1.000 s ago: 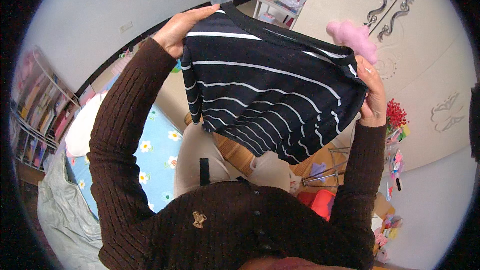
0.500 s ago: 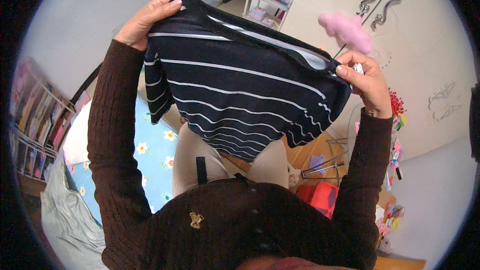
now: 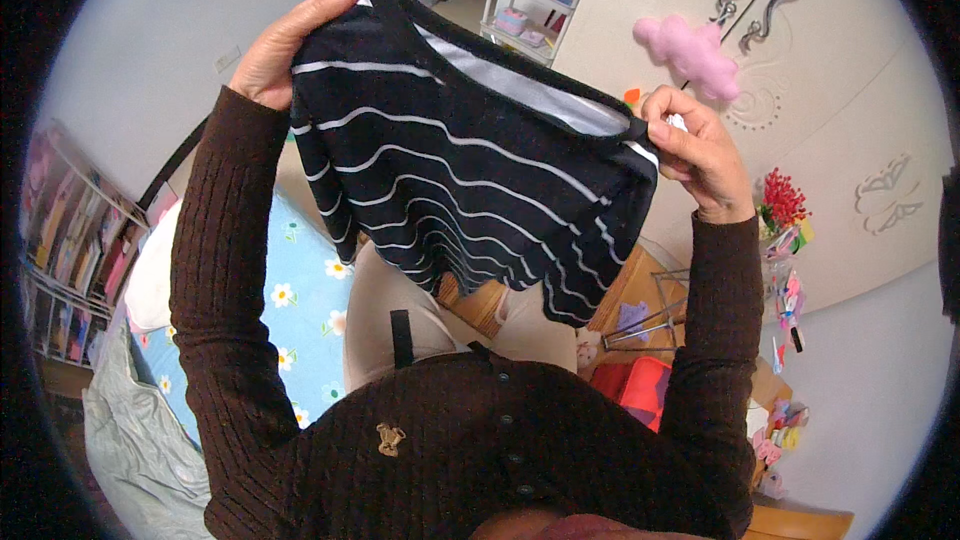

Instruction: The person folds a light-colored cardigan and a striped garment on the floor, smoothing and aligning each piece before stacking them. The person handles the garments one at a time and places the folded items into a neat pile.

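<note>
A black shirt with thin white stripes [image 3: 460,160] hangs in the air in front of my body, its neckline stretched between both hands and the pale inside showing through the opening. At its left shoulder, my left hand [image 3: 300,40] is closed on the fabric, thumb on top. My right hand [image 3: 700,150] pinches the other end of the neckline between thumb and fingers; a bit of white shows at those fingers. The shirt's lower part falls in folds over my light trousers [image 3: 385,310].
To the left is a bed with a blue flowered sheet [image 3: 310,290], beside a shelf of books [image 3: 80,230]. A pale wardrobe [image 3: 840,130] with a pink cloud cushion [image 3: 690,55] stands at the right. Farther back is a white rack [image 3: 530,10]; red boxes [image 3: 640,390] sit low right.
My right hand has moved left, closer to my left hand, so the neckline sags wider. The shirt's body has swung and bunched into deeper folds, its right lower part hanging lower.
</note>
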`<state>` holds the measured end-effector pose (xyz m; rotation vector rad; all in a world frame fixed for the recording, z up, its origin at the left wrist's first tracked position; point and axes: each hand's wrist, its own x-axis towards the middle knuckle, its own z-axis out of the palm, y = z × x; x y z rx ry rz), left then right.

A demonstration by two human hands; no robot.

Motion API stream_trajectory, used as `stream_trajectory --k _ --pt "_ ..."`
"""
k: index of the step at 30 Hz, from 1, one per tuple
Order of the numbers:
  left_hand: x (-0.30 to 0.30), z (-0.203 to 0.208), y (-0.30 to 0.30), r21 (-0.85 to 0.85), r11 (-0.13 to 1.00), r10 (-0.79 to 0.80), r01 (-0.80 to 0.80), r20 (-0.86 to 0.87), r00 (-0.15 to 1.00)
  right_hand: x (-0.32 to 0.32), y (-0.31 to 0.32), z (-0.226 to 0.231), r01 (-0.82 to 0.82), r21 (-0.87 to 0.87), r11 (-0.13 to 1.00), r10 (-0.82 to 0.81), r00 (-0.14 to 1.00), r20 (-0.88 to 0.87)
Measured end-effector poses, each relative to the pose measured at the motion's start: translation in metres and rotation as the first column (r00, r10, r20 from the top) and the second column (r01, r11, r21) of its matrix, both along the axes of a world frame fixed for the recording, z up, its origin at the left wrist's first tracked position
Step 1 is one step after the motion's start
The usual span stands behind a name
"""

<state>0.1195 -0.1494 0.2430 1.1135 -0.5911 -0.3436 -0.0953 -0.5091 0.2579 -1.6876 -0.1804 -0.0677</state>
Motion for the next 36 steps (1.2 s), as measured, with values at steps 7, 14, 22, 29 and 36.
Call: stream_trajectory --k 7,14,22,29,36 --pt "0.013 0.013 0.007 0.467 0.88 -0.08 -0.085 0.323 0.943 0.015 0.001 -0.004 0.177 -0.044 0.983 -0.173 0.982 0.073" --pt "0.013 0.01 0.004 0.384 0.919 -0.08 -0.091 0.406 0.91 -0.006 0.004 0.011 0.089 -0.226 0.97 -0.064 0.991 0.117" --pt "0.007 -0.007 -0.003 0.595 0.801 -0.325 0.06 0.349 0.879 -0.013 -0.001 0.011 0.114 0.021 0.993 -0.115 0.94 0.321" --pt "-0.032 -0.031 -0.015 0.462 0.819 -0.425 0.34 0.091 0.901 -0.001 -0.004 -0.01 0.211 0.425 0.88 -0.324 0.922 0.213" --pt "-0.058 -0.068 -0.066 -0.38 0.888 -0.417 0.258 -0.432 0.8 0.001 0.0 -0.024 0.061 0.742 0.668 -0.18 0.98 0.081"
